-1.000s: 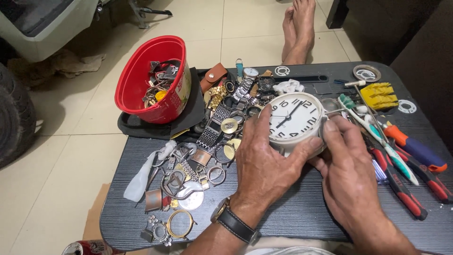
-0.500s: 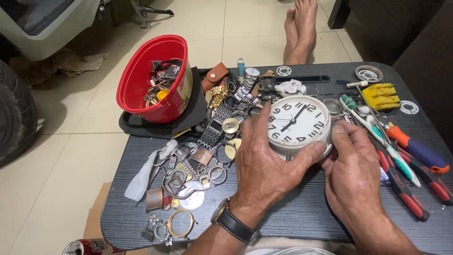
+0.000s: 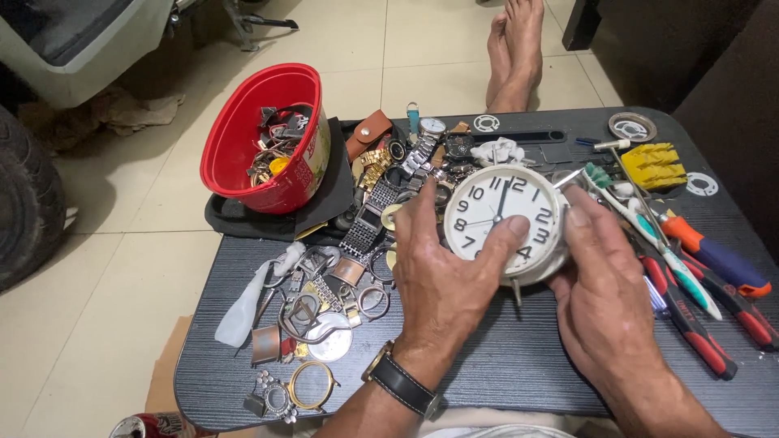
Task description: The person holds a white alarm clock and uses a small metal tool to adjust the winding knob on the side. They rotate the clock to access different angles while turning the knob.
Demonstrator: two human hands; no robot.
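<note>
Clock: a round white alarm clock with a pale dial and black numerals [image 3: 505, 223] is held face up above the middle of the dark wood-grain tabletop [image 3: 503, 365], tilted slightly toward the camera, with one thin metal foot showing beneath its lower rim.
Left hand: the left hand [image 3: 442, 276], with a dark-strapped wristwatch on its wrist, wraps the clock's left and lower edge; its fingers are closed on the case and the thumb lies across the lower part of the dial.
Right hand: the right hand [image 3: 604, 284] grips the right rim, its fingers curled round the side and the thumb tip pressed at the upper right edge.
Handling: the clock looks rigid and fairly light, with a smooth painted case that could slip; the clear front and the thin foot seem the fragile parts, so the safest hold appears to be round the rim, as both hands have it, not on the dial.
Left of the clock: a loose heap of metal watch bands, cases and rings [image 3: 324, 284], and beyond it a red plastic bowl of small parts [image 3: 272, 134].
Right of the clock: red-handled pliers and screwdrivers [image 3: 698, 284] lying side by side, and a yellow block-shaped tool [image 3: 653, 165] near the far edge.
</note>
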